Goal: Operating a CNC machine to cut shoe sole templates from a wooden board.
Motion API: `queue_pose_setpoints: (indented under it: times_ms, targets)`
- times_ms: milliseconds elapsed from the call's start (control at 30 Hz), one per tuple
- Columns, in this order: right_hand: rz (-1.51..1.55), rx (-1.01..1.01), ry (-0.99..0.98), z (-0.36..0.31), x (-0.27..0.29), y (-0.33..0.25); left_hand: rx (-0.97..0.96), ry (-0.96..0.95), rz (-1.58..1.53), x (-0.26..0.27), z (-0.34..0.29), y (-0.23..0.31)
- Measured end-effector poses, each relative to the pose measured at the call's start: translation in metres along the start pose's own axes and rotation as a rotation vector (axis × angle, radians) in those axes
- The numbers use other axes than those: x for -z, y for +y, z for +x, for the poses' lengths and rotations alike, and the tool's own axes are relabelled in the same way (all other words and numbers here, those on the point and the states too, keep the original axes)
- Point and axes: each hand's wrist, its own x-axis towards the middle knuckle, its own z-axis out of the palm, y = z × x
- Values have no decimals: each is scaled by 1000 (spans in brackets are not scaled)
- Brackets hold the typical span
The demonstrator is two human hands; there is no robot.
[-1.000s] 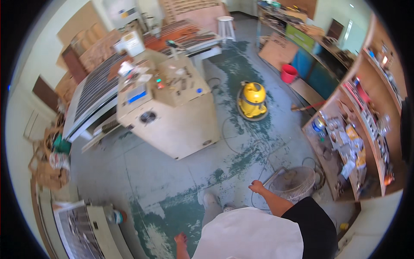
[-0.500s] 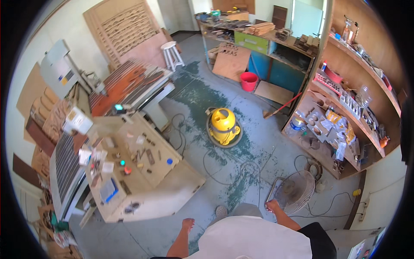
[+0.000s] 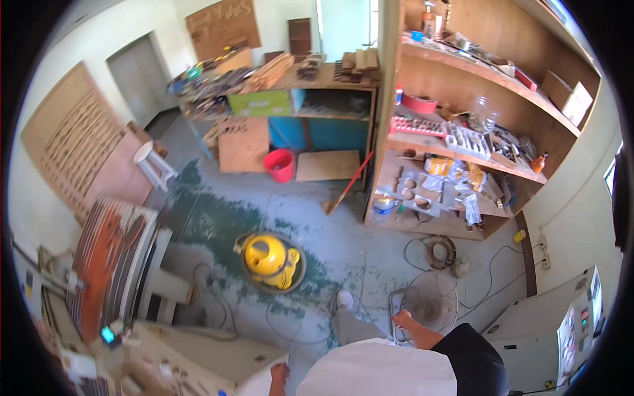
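Note:
My right hand (image 3: 401, 320) is low at centre right, its fingers curled at the near end of the tubular frame of a floor fan (image 3: 432, 300). The contact looks like a grip, though the hand covers the spot. The fan's round wire guard tilts beside my right forearm. My left hand (image 3: 280, 375) hangs at the lower edge, fingers loosely bent, and nothing shows in it. It is nearest the corner of a beige machine cabinet (image 3: 231, 360). My own shirt hides what lies below my chest.
A yellow vacuum cleaner (image 3: 267, 261) stands on the floor ahead, with loose cords around it. Wooden shelves (image 3: 462, 148) at right hold tools and parts. A red bucket (image 3: 279, 165) and a broom (image 3: 350, 185) stand farther off. A control cabinet (image 3: 545, 330) is at lower right.
My view has turned right, so the vacuum and machine have shifted left and down. My left hand now appears near the cabinet corner. My right hand is still at the fan's frame.

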Motion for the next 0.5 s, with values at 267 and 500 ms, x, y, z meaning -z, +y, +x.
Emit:
queue_pose_setpoints:
  times_ms: [267,500]
  targets:
    - [118,142,-6,52,144,-139,-13,-7,-58,-86,27,140]
    - [267,318,132,70,205,-205,-165,-120,77,-152,60,274]
